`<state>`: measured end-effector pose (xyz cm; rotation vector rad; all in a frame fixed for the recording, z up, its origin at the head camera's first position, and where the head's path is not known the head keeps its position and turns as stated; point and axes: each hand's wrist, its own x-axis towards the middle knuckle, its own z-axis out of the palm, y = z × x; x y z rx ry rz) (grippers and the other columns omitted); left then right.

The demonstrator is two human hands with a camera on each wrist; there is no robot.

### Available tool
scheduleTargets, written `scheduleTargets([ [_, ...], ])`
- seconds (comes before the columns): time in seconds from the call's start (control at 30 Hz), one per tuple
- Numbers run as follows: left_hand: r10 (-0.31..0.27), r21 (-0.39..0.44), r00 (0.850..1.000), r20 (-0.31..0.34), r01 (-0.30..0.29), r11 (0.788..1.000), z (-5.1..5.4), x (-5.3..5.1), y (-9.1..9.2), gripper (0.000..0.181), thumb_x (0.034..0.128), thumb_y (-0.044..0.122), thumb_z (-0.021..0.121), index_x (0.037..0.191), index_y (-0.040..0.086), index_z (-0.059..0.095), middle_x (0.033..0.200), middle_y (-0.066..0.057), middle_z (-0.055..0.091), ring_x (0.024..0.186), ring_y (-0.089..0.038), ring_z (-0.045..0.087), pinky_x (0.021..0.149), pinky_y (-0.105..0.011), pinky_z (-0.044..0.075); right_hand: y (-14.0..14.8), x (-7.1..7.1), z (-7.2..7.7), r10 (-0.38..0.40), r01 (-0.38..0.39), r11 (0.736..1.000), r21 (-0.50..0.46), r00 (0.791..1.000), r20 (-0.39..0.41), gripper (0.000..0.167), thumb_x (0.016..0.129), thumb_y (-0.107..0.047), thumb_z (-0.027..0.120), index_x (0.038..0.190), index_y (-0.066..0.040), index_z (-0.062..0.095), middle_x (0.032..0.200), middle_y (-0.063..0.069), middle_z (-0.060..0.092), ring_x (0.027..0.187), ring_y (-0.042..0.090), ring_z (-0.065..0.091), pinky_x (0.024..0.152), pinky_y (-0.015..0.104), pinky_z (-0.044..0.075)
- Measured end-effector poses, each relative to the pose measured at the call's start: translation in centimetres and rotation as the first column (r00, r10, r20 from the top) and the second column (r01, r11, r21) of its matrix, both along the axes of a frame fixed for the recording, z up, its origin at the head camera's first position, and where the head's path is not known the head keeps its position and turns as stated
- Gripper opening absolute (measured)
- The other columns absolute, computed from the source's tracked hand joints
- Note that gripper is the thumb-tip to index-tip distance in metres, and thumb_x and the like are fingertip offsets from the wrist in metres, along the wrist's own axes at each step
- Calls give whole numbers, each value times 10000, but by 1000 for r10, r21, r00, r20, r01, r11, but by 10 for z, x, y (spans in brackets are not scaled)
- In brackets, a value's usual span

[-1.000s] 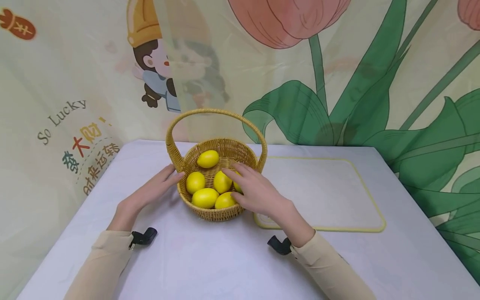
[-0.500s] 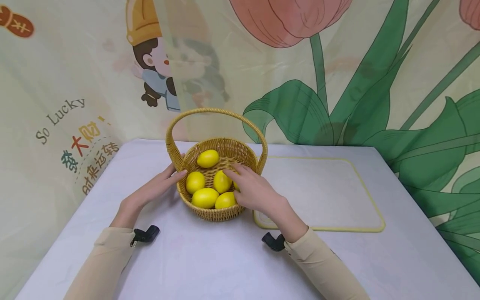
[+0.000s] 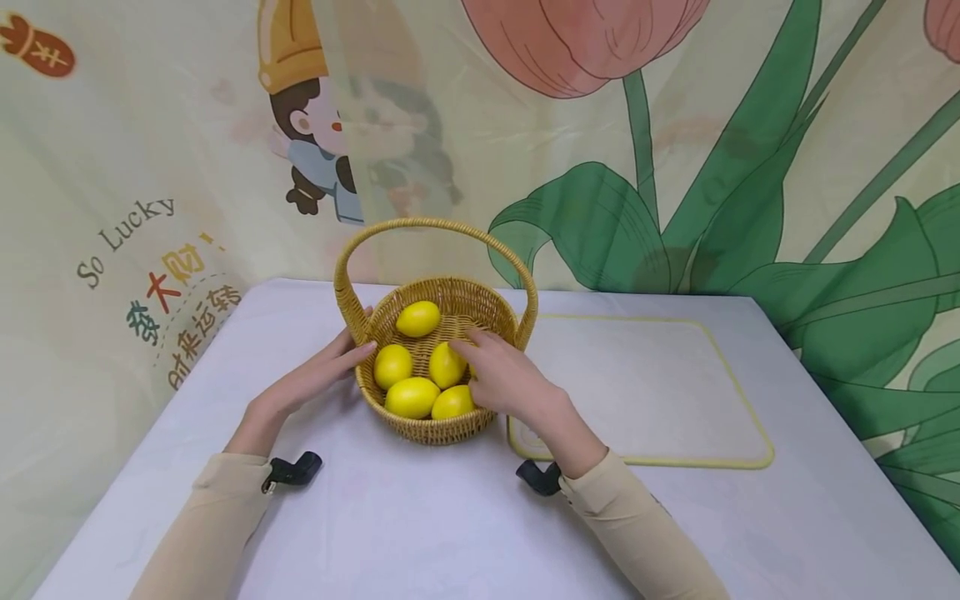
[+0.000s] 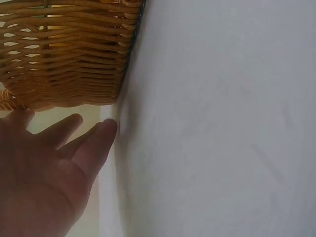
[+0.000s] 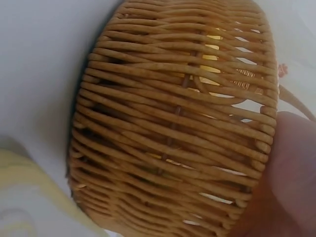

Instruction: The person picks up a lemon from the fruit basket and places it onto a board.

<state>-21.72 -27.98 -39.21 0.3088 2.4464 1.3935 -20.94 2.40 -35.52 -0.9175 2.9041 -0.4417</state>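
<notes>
This place is looking like a makeshift recording corner. Printed sheets (image 3: 435, 192) are hanging behind a white table (image 3: 397, 533) and hiding the room itself; they are showing tulips (image 3: 585, 42), a cartoon figure (image 3: 318, 158) and the words "So Lucky" (image 3: 123, 229), and are overlapping along one edge. Small black cameras (image 3: 296, 471) are poking out from both sleeve cuffs (image 3: 232, 475).
</notes>
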Motion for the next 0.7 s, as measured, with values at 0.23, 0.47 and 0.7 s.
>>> scheduleTargets([
  [0.23, -11, 62, 999, 41, 8, 998, -2, -1, 2, 737, 1028, 546, 397, 1572, 413, -83, 1696, -13, -48, 1540, -363, 144, 1150, -627, 308, -4, -3, 3, -24, 23, 1000, 20, 998, 59, 605, 892, -5, 550, 1477, -146, 482, 1562, 150, 409, 1443, 326, 400, 1181, 478, 348],
  [0.47, -17, 120, 996, 88, 7, 993, -3, 0, 3, 726, 1040, 501, 405, 1564, 442, -93, 1694, -38, -52, 1530, -372, 173, 1139, -613, 338, -8, -7, 1, -36, 32, 998, 49, 997, 75, 610, 894, -13, 568, 1485, -124, 466, 1529, 149, 449, 1413, 319, 439, 1163, 463, 378],
  [0.7, -29, 187, 992, 121, 6, 982, -5, -3, 3, 743, 1037, 484, 428, 1555, 464, -103, 1693, -46, -49, 1534, -362, 161, 1168, -613, 287, -10, -14, -1, -52, 47, 997, 65, 996, 76, 551, 897, -54, 571, 1444, -94, 514, 1420, 125, 549, 1295, 284, 538, 1115, 433, 434],
])
